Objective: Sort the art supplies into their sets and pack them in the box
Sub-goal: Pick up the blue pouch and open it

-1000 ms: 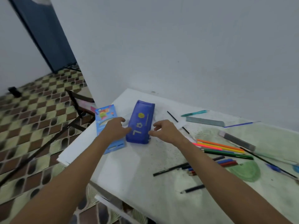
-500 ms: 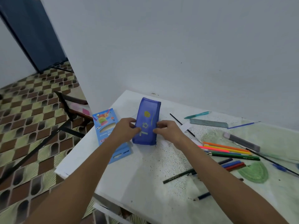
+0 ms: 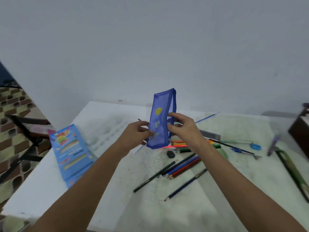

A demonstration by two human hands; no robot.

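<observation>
A blue mesh pencil pouch [image 3: 160, 113] with yellow and pale motifs is held upright above the white table [image 3: 50, 186]. My left hand [image 3: 136, 133] pinches its lower left edge and my right hand [image 3: 183, 127] grips its right side by the zipper. A blue coloured-pencil box [image 3: 71, 152] lies flat at the left. Loose coloured pencils [image 3: 182, 166] and bright markers [image 3: 179, 144] lie scattered under and right of the pouch.
A dark eraser [image 3: 170, 154], a grey ruler [image 3: 210, 135], a blue sharpener [image 3: 255, 146], pens and a long green case [image 3: 291, 173] lie at the right. A dark box [image 3: 299, 131] stands at the far right edge. A wall rises behind; a chair frame [image 3: 25, 126] stands left.
Both hands closed on the pouch and lifted it off the table into an upright position. The view swung right, bringing more supplies and the dark box into sight.
</observation>
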